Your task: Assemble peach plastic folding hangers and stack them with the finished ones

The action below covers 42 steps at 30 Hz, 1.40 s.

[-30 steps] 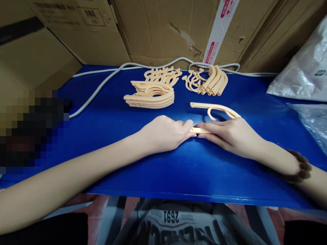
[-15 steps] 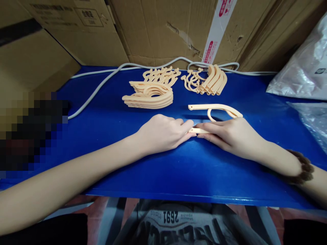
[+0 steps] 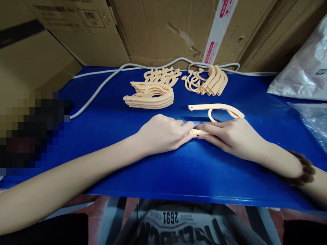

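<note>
Near the middle of the table, my left hand (image 3: 163, 132) and my right hand (image 3: 235, 136) meet fingertip to fingertip. Between them is a beige plastic folding-hanger arm (image 3: 200, 132), its holed end showing. My right thumb and fingers are closed along this arm, covering most of it. My left fingers pinch around its holed end; whether another small part is inside that pinch is hidden. Just behind my right hand is a second hanger arm (image 3: 212, 107) with a curved loop. My hand partly covers it, and I cannot tell if they touch.
Farther back on the blue table (image 3: 163, 173) lie a stack of hanger arms (image 3: 150, 100), several hanger hooks (image 3: 163, 75), and another group of arms (image 3: 214, 80) with hooks beside it. A white cable (image 3: 102, 85) runs behind. Cardboard boxes (image 3: 166, 34) and a plastic bag (image 3: 301, 71) border the table.
Both hands keep the same hold, almost still. The whole view has shifted very slightly.
</note>
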Tool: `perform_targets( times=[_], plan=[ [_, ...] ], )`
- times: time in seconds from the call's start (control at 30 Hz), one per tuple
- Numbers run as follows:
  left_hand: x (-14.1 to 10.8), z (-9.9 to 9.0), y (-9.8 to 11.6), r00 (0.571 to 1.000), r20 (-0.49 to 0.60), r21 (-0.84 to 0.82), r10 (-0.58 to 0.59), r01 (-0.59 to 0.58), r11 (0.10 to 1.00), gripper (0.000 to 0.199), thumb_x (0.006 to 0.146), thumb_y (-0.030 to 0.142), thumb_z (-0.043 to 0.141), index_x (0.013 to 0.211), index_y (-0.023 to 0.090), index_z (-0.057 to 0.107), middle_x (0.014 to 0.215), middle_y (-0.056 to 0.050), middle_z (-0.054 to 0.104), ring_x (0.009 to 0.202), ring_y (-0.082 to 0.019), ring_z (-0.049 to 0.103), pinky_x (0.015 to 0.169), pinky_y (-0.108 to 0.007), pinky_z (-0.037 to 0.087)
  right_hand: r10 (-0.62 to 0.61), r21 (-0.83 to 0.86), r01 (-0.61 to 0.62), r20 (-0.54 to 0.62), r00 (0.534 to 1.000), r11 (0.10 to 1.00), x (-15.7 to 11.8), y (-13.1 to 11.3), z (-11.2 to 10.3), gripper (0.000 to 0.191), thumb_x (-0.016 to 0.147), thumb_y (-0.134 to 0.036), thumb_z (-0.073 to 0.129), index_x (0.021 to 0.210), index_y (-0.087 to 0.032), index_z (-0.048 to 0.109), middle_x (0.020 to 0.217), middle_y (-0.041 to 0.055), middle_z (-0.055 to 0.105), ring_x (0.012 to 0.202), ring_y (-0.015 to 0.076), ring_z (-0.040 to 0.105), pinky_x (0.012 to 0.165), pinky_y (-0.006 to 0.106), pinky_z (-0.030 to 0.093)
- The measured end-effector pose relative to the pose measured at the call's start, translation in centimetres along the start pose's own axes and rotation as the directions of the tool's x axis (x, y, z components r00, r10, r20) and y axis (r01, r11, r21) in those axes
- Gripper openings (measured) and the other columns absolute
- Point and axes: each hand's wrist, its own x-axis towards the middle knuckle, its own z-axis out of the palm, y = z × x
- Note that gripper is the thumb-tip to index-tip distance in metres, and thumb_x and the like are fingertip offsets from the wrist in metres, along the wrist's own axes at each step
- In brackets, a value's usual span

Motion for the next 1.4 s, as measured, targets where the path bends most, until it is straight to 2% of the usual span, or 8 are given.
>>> perform_targets(
  times=[0.4,1.07,1.2,1.4],
  plan=[
    [-0.12,0.41,-0.04,0.995,-0.098,0.032,0.014,-0.011,0.999,0.037,0.104,0.037,0.041,0.075,0.017,0.054,0.057,0.000,0.059,0.050,-0.016,0.062,0.046,-0.027,0.015,-0.007,0.006,0.007,-0.020,1.000,1.000,-0.01,-0.17,-0.10,0.033,0.105,-0.038,0.041,0.112,-0.021,0.069,0.079,0.0007,0.075,0.063,0.0147,0.069,0.054,0.025,0.036],
    [-0.06,0.23,0.15,0.993,-0.120,0.024,0.022,-0.019,1.000,0.037,0.103,0.036,0.043,0.074,0.017,0.053,0.056,0.001,0.059,0.049,-0.016,0.061,0.046,-0.027,0.016,-0.025,0.033,0.026,-0.020,0.999,0.999,0.26,-0.02,-0.07,0.034,0.105,-0.037,0.038,0.111,-0.019,0.067,0.079,0.0023,0.074,0.063,0.0147,0.068,0.055,0.025,0.036],
    [-0.13,0.11,0.28,0.991,-0.127,0.021,0.036,-0.033,0.999,0.036,0.103,0.035,0.045,0.073,0.017,0.053,0.056,0.001,0.058,0.048,-0.016,0.061,0.045,-0.028,0.017,-0.020,0.026,0.020,-0.003,1.000,0.999,0.23,0.13,-0.07,0.032,0.104,-0.036,0.040,0.114,-0.018,0.065,0.073,0.0022,0.073,0.059,0.0148,0.066,0.054,0.025,0.034],
    [-0.19,0.08,0.29,0.991,-0.125,0.025,0.040,-0.037,0.999,0.035,0.102,0.036,0.046,0.073,0.017,0.054,0.057,0.002,0.058,0.049,-0.016,0.061,0.046,-0.028,0.019,-0.012,0.046,0.011,0.020,1.000,0.999,0.18,0.13,-0.05,0.029,0.102,-0.034,0.043,0.114,-0.019,0.064,0.076,0.0023,0.073,0.060,0.0151,0.066,0.053,0.025,0.034]
  ],
)
